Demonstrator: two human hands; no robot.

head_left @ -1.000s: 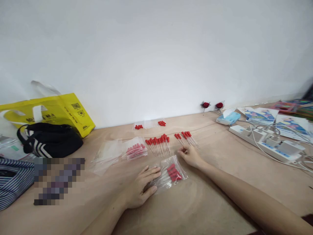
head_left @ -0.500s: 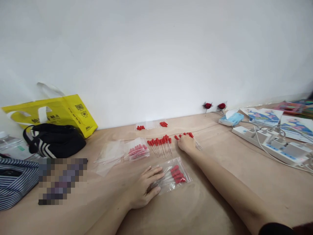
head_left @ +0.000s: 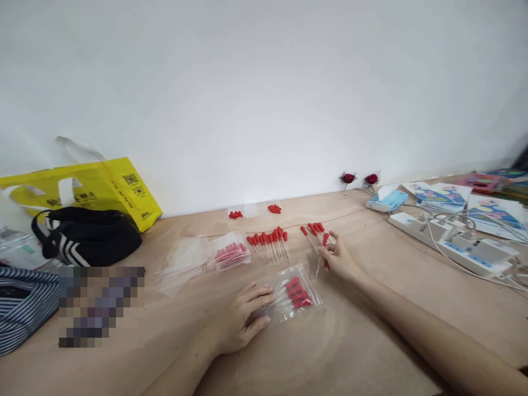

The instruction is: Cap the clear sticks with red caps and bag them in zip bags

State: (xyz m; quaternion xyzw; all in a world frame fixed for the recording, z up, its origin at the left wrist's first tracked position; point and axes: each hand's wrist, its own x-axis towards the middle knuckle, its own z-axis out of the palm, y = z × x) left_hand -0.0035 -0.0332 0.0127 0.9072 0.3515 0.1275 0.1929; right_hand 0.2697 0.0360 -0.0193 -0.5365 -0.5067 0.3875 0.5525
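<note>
My left hand (head_left: 244, 318) lies flat with its fingers apart on the end of a clear zip bag (head_left: 310, 279). Inside the bag are several droppers with red rubber bulbs (head_left: 297, 292). Between the thumb and fingers of my right hand (head_left: 341, 262) is one dropper (head_left: 325, 238), bulb up and tip pointing down to the table. Just beyond that hand lies a small group of loose droppers (head_left: 317, 227). A larger row of droppers (head_left: 270, 245) fans out left of it, bulbs toward the wall.
Filled bags (head_left: 229, 252) and flat clear bags (head_left: 181, 258) lie on the left. Small bags of red bulbs (head_left: 236, 215) rest by the wall. A yellow bag (head_left: 144, 203), black pouch (head_left: 99, 242) and striped cloth (head_left: 28, 308) stand left; a power strip (head_left: 449, 242) and tissue pack (head_left: 386, 201) lie right.
My right hand has drawn back toward me from the small dropper group, with one dropper now in its fingers. My left hand stays on the bag.
</note>
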